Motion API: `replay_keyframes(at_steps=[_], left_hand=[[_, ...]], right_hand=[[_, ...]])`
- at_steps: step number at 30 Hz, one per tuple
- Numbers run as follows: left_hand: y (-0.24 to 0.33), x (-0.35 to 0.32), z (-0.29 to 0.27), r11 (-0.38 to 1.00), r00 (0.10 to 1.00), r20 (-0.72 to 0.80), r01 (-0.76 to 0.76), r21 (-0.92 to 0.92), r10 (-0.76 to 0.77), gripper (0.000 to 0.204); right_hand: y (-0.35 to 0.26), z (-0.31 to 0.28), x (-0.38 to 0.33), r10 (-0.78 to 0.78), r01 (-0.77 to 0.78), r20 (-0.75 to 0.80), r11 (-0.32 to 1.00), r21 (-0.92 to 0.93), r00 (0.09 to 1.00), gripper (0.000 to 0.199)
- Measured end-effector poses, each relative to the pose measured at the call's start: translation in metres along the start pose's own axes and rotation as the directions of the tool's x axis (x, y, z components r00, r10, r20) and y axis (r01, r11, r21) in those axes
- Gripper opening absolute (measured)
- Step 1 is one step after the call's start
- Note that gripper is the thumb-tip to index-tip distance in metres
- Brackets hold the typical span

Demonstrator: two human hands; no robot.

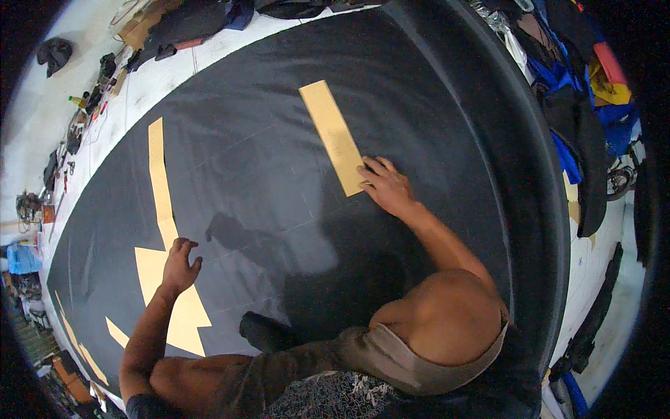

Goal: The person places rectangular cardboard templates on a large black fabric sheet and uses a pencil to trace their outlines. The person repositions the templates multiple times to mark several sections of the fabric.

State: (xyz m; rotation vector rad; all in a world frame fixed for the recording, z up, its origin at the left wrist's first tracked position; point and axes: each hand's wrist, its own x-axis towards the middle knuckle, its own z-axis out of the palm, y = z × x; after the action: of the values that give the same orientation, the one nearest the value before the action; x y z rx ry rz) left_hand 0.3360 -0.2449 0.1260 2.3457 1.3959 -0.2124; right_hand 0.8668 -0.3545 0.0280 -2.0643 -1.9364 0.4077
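A large sheet of black material is spread out beneath me, with faint lines on it. A long tan rectangular strip, like card, lies on it ahead of me. My right hand rests at the strip's near right edge, fingers spread and fingertips touching it. My left hand is over the top of a wide, notched tan piece, fingers loosely bent and thumb apart, with nothing in it. A narrow, slightly bent tan strip runs away from that piece. Whether the left hand touches the piece, I cannot tell.
Smaller tan pieces lie at the left. A dark rounded thing sits by my legs. Along the right runs a thick black fold, with blue and dark fabrics beyond. Tools and scraps line the far left floor.
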Motion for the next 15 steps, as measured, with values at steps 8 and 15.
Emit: replay_keyframes(at_steps=[8, 15], left_hand=[[-0.003, 0.005, 0.006, 1.000, 1.000, 0.014, 0.011, 0.012, -0.011, 0.038], [-0.002, 0.009, 0.012, 0.998, 0.998, 0.035, -0.052, -0.042, 0.053, 0.040]], right_hand=[[-0.001, 0.013, -0.011, -0.051, 0.051, 0.029, 0.999, 0.010, 0.998, 0.041], [-0.005, 0.007, -0.014, -0.055, 0.054, 0.046, 0.998, 0.029, 0.997, 0.042]])
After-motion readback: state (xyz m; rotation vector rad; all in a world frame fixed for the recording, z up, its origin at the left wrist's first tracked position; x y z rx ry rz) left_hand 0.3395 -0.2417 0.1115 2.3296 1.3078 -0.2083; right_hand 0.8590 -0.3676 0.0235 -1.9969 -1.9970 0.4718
